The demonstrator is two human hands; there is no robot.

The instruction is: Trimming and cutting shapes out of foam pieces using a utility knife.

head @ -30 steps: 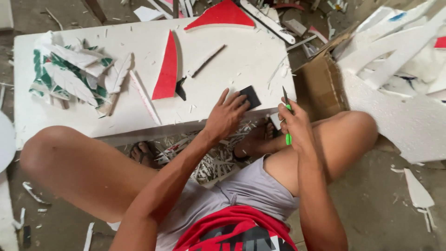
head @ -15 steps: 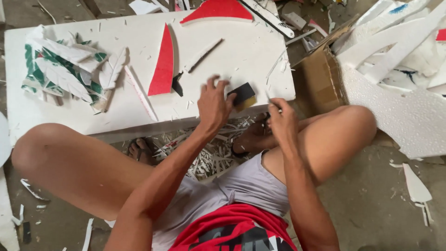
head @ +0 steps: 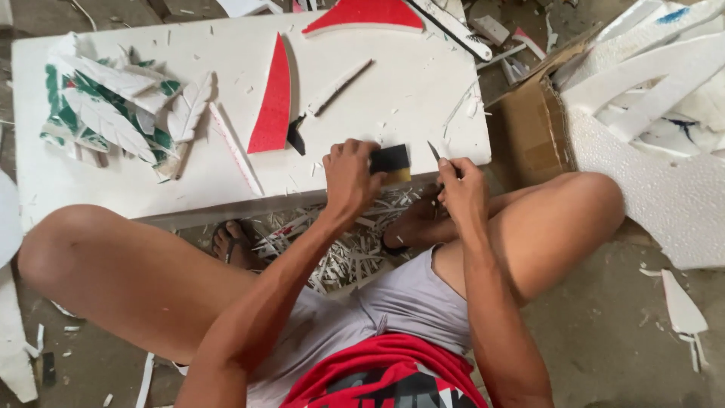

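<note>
My left hand (head: 349,175) grips a small dark block with a tan underside (head: 391,162) at the near edge of a white foam board (head: 226,181). My right hand (head: 459,189) holds a thin cutter; its blade (head: 434,151) points up and left, close beside the block. On the board lie a narrow red foam wedge (head: 273,98), a red curved piece (head: 366,17), a thin dark-edged stick (head: 343,85) and a pile of white and green leaf-shaped cutouts (head: 106,113).
Foam scraps (head: 340,249) litter the floor under the board between my feet. A cardboard box (head: 529,128) stands right of the board. Large white foam sheets (head: 657,113) lie at the far right. More offcuts (head: 680,310) lie on the concrete floor.
My left hand picked the dark block up off the board edge. My right hand moved left and up, bringing the cutter blade beside the block.
</note>
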